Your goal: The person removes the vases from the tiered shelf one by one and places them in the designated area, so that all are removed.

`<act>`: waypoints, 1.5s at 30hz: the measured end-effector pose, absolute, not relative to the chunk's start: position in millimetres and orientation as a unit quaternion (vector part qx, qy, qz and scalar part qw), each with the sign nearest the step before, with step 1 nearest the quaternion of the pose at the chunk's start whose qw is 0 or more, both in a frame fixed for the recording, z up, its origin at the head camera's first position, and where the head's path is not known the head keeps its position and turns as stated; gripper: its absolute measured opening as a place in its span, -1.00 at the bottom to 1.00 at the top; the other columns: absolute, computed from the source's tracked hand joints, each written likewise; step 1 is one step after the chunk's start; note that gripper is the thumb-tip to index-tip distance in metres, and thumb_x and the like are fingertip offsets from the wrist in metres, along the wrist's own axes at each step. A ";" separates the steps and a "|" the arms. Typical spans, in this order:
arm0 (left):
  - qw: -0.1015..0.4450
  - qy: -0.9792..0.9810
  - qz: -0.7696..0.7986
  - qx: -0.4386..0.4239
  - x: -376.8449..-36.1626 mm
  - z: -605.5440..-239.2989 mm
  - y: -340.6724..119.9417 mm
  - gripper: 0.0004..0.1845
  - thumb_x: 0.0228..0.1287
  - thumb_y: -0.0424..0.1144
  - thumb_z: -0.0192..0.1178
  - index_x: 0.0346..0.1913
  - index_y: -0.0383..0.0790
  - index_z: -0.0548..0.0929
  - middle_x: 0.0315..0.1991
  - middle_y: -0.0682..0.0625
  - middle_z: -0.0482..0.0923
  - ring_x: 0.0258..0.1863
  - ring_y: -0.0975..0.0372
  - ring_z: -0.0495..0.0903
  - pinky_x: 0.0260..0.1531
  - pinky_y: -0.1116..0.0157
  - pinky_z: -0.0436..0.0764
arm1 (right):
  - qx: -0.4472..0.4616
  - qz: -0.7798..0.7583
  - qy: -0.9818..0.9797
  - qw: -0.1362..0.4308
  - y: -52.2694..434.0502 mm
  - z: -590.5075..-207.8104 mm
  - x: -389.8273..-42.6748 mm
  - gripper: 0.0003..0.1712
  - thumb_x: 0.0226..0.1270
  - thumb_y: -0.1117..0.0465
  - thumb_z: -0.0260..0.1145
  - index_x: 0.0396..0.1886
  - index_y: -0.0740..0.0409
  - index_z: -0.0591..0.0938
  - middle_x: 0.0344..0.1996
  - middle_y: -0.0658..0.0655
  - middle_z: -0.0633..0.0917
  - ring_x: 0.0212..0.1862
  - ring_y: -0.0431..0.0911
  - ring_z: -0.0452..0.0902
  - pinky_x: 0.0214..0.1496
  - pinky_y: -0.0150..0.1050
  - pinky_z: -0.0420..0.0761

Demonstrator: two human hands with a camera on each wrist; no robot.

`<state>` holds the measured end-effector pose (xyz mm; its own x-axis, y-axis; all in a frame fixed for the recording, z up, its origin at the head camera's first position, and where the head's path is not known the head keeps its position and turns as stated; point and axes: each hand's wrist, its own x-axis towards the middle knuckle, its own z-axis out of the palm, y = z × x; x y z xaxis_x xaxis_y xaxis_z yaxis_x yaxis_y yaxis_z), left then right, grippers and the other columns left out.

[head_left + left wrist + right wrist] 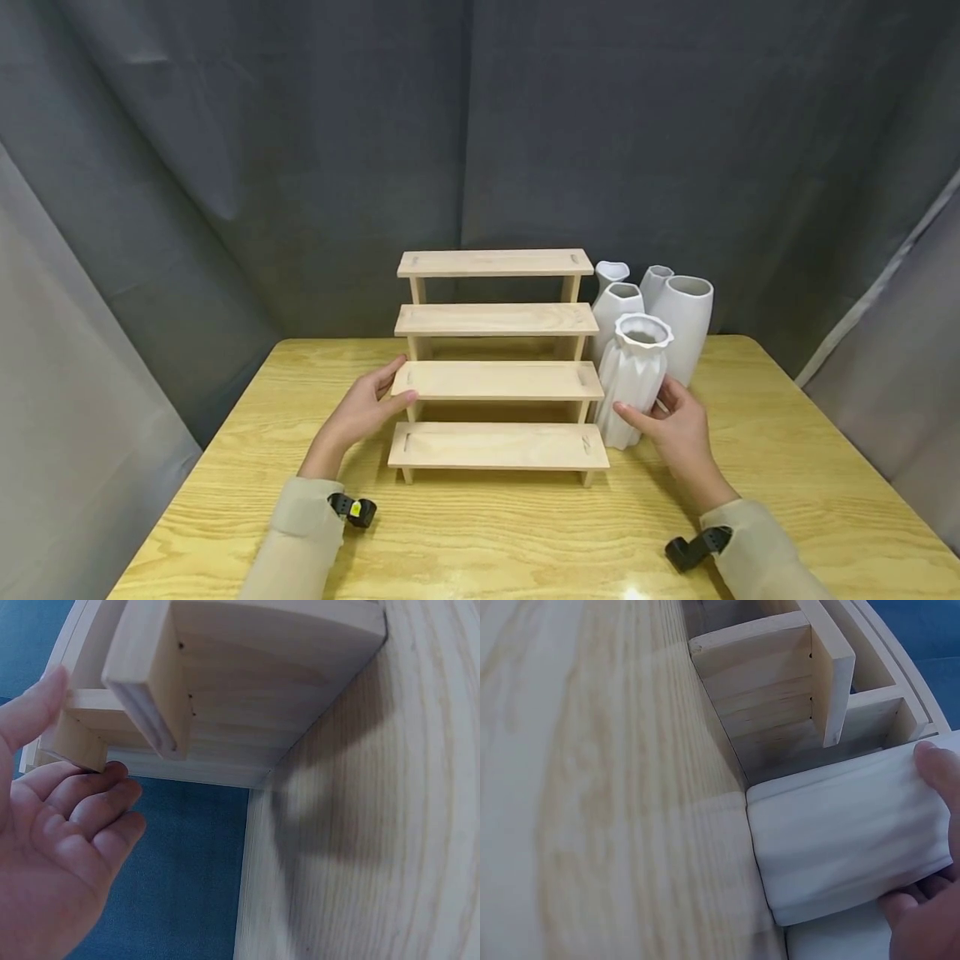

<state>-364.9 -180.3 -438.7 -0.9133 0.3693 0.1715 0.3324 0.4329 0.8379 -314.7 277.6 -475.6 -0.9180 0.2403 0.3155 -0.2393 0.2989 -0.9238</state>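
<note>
A pale wooden stepped stand (495, 380) with several tiers rises in the middle of the table. My left hand (365, 408) holds the left end of its second tier from the bottom, thumb at the front edge and fingers behind; the left wrist view shows the same hand (60, 847) around that tier's end. Just right of the stand, my right hand (677, 429) grips a white pleated vase (633, 375) with a scalloped rim, thumb in front and fingers at its right side. In the right wrist view, this vase (847, 832) stands upright with its base at the tabletop.
Several other white vases cluster behind the pleated one, among them a tall rounded vase (686, 325) and a faceted vase (617, 310). The wood-grain table (480, 542) ends at a dark grey curtain (337, 167) behind the stand.
</note>
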 end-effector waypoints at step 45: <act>-0.010 0.853 0.477 0.211 -347.4 -437.0 -178.4 -0.25 0.49 0.03 0.09 0.56 -0.21 0.10 0.54 -0.08 0.02 0.50 0.01 0.03 0.44 0.02 0.10 | 0.030 0.574 -0.798 0.183 287.7 -460.0 -290.8 -0.17 0.19 0.10 0.52 0.40 0.27 0.42 0.27 0.26 0.50 0.26 0.07 0.42 0.23 -0.21 0.49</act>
<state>-347.4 -178.4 -437.0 -0.9107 0.3504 0.2187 0.3697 0.4556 0.8098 -290.8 287.7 -460.0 -0.9314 0.1613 0.3264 -0.2581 0.3397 -0.9044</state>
